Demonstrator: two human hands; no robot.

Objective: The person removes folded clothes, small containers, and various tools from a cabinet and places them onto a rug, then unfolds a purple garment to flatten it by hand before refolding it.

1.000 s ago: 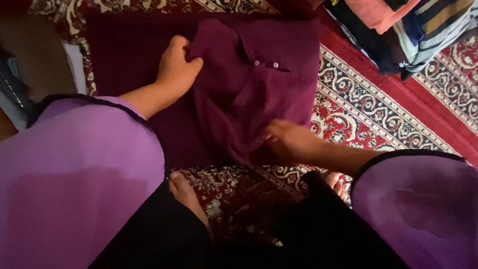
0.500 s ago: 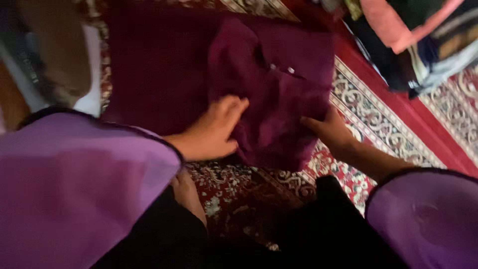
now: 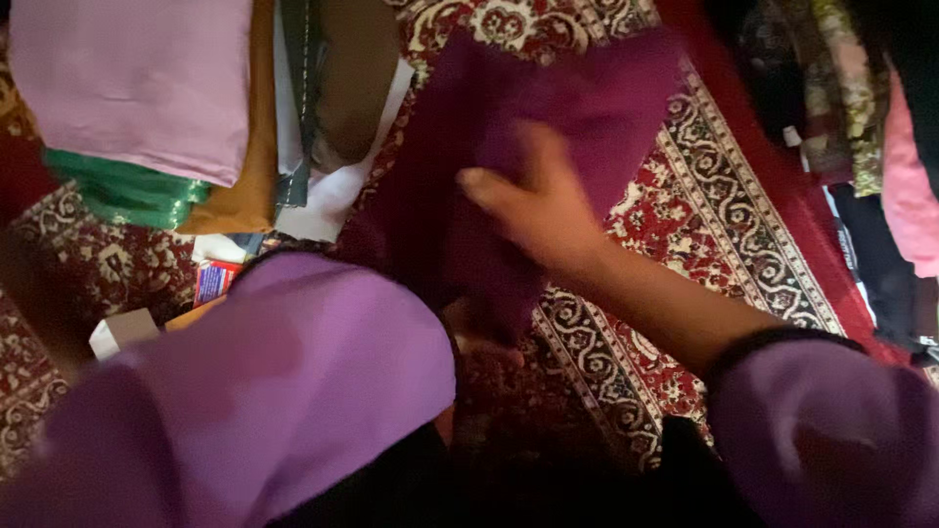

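Note:
A folded maroon shirt (image 3: pixel 587 108) is held up off the red patterned carpet (image 3: pixel 704 215), its lower edge hanging down; the picture is blurred. My right hand (image 3: pixel 538 210) lies on its top face with the thumb to the left and grips it. My left hand is hidden behind my purple left sleeve (image 3: pixel 293 391), which fills the lower left of the view.
A stack of folded cloths lies at the upper left: pink (image 3: pixel 137 78) on top, green (image 3: pixel 127 196) and mustard (image 3: pixel 245 186) beneath. A small red and blue box (image 3: pixel 213 279) sits beside it. Loose mixed clothes (image 3: pixel 831 98) are piled at the right edge.
The view has swung left, bringing the folded stack into sight. The maroon shirt has come up off the carpet with my right hand on it. My left hand has gone out of sight.

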